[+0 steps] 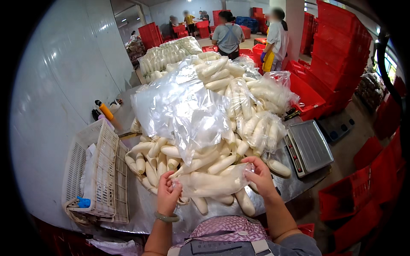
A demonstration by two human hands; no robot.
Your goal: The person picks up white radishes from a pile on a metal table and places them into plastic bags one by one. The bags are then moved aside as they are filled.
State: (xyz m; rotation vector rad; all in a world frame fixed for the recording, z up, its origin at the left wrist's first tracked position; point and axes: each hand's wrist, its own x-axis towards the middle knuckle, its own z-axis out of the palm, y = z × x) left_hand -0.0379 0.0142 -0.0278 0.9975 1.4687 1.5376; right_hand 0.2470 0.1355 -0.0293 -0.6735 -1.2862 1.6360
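Before me a clear plastic bag of white radishes lies across the front of a heap. My left hand pinches the bag's left end. The gathered film at its right end is in the fingers of my right hand. Loose white radishes spread beneath and behind this bag. Over the middle of the heap lies a stack of clear plastic bags, shiny and flat. To the right of it are filled bags of radishes.
A digital scale sits at the metal table's right edge. White plastic crates stand at the left, beside an orange bottle. Red crates are stacked at the right. Two people stand beyond the heap.
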